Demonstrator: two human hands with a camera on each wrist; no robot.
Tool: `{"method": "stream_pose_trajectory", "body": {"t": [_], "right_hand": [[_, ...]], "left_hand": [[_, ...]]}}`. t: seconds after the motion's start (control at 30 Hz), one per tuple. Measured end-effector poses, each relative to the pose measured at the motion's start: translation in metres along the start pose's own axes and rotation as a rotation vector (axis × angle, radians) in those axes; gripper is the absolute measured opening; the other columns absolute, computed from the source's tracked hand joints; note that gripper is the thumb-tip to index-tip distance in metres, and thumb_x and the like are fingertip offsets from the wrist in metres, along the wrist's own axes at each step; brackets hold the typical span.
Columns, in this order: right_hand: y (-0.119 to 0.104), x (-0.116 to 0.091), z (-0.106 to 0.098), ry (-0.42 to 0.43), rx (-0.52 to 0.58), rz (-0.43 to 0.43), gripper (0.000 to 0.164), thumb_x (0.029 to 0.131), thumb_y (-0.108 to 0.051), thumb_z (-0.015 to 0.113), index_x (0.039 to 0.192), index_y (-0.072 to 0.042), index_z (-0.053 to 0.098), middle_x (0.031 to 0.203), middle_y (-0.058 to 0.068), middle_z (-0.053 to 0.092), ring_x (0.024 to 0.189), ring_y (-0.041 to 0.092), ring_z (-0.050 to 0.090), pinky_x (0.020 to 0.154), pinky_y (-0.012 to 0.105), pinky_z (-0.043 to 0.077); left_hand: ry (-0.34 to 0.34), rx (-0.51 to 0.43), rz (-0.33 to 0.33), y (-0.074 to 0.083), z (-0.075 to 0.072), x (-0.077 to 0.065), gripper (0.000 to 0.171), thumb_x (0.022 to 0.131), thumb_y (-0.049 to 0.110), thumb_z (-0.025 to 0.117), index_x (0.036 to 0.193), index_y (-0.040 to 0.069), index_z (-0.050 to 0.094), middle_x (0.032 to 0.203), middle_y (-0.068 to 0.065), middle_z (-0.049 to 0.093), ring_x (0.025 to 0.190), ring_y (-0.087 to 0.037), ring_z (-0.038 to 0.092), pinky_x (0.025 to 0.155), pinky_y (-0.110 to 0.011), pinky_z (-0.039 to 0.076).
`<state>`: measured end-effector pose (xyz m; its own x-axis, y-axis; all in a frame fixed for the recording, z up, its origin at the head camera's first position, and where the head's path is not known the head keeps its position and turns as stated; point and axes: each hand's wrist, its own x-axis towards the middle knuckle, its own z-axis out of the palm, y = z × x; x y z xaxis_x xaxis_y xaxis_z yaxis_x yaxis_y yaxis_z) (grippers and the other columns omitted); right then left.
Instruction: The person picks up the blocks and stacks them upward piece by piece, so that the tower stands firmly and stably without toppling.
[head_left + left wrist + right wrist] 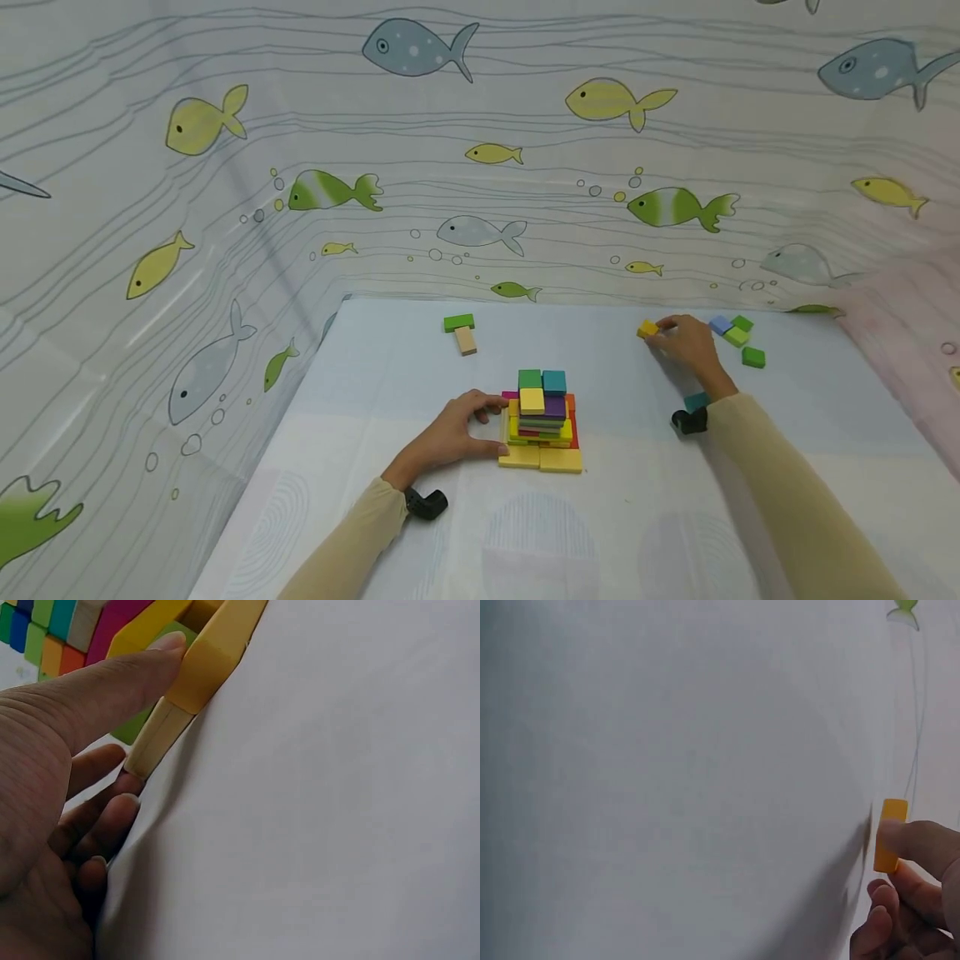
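Observation:
A layered stack of colored wooden blocks (pixel 553 408) stands mid-table on a base of flat blocks, with green, teal and pale yellow blocks on top. At its left side rests my left hand (pixel 457 429), its thumb touching the yellow base block (pixel 519 457) at the near corner and its fingers by the far corner. The left wrist view has the straight thumb (pixel 124 690) against a yellow block (pixel 206 667), and fingers beside a beige block (pixel 157 739). At the back right, my right hand (pixel 686 343) pinches a small orange-yellow block (pixel 889 836) between thumb and fingers.
Loose green and blue blocks (pixel 737 336) lie right of my right hand, with a darker green one (pixel 753 357) nearer. A teal block (pixel 696 402) sits by the right wrist. At the back left, a green block (pixel 459 322) touches a beige one (pixel 466 341). Fish-print sheeting (pixel 480 192) surrounds the table.

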<state>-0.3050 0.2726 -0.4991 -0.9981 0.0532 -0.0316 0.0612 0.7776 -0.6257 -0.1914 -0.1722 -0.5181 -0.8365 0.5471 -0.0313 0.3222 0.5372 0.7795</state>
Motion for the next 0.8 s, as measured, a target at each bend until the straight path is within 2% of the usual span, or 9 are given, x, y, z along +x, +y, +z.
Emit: {"method": "stream_pose_trajectory", "body": {"t": [0.1, 0.23, 0.33, 0.53, 0.67, 0.8], "right_hand": [[-0.003, -0.006, -0.001, -0.009, 0.034, -0.005, 0.049, 0.096, -0.03, 0.071, 0.131, 0.003, 0.063, 0.13, 0.027, 0.061, 0.104, 0.039, 0.057, 0.085, 0.049, 0.049], [-0.01, -0.015, -0.004, 0.031, 0.031, -0.096, 0.046, 0.094, -0.031, 0.076, 0.127, -0.001, 0.068, 0.121, 0.021, 0.07, 0.095, 0.033, 0.059, 0.073, 0.037, 0.046], [-0.019, -0.025, -0.006, 0.054, 0.024, -0.163, 0.045, 0.093, -0.034, 0.078, 0.124, -0.003, 0.071, 0.115, 0.019, 0.072, 0.089, 0.03, 0.058, 0.068, 0.035, 0.043], [-0.047, -0.052, -0.01, 0.051, 0.039, -0.246, 0.046, 0.092, -0.038, 0.079, 0.126, -0.008, 0.071, 0.111, 0.014, 0.072, 0.084, 0.025, 0.052, 0.063, 0.034, 0.042], [-0.068, -0.074, -0.013, 0.055, 0.073, -0.311, 0.041, 0.091, -0.031, 0.081, 0.124, -0.009, 0.071, 0.106, 0.009, 0.068, 0.081, 0.024, 0.053, 0.059, 0.031, 0.042], [-0.088, -0.097, -0.017, 0.053, 0.108, -0.399, 0.036, 0.089, -0.023, 0.084, 0.122, -0.012, 0.072, 0.089, 0.004, 0.062, 0.077, 0.022, 0.053, 0.058, 0.028, 0.043]], "left_hand": [[-0.003, 0.005, -0.014, -0.002, 0.0, -0.001, 0.071, 0.081, 0.052, 0.086, 0.142, 0.03, 0.057, 0.124, 0.013, 0.056, 0.106, -0.012, 0.051, 0.095, -0.039, 0.04], [-0.001, 0.009, -0.015, -0.003, 0.0, 0.0, 0.072, 0.081, 0.051, 0.086, 0.143, 0.03, 0.057, 0.125, 0.013, 0.056, 0.106, -0.012, 0.051, 0.095, -0.038, 0.041], [0.001, 0.009, -0.003, -0.001, -0.001, 0.001, 0.072, 0.081, 0.05, 0.086, 0.143, 0.028, 0.057, 0.126, 0.012, 0.056, 0.106, -0.013, 0.051, 0.094, -0.037, 0.043], [0.002, 0.0, -0.004, 0.001, -0.001, 0.001, 0.071, 0.081, 0.049, 0.086, 0.143, 0.027, 0.057, 0.126, 0.011, 0.057, 0.105, -0.013, 0.051, 0.094, -0.037, 0.043], [0.005, -0.001, -0.009, 0.0, 0.0, 0.001, 0.071, 0.081, 0.051, 0.086, 0.142, 0.029, 0.058, 0.124, 0.012, 0.056, 0.105, -0.012, 0.051, 0.094, -0.039, 0.041], [0.01, 0.001, -0.006, -0.001, 0.001, 0.001, 0.072, 0.08, 0.052, 0.086, 0.142, 0.029, 0.058, 0.124, 0.013, 0.057, 0.106, -0.013, 0.051, 0.095, -0.04, 0.04]]}}
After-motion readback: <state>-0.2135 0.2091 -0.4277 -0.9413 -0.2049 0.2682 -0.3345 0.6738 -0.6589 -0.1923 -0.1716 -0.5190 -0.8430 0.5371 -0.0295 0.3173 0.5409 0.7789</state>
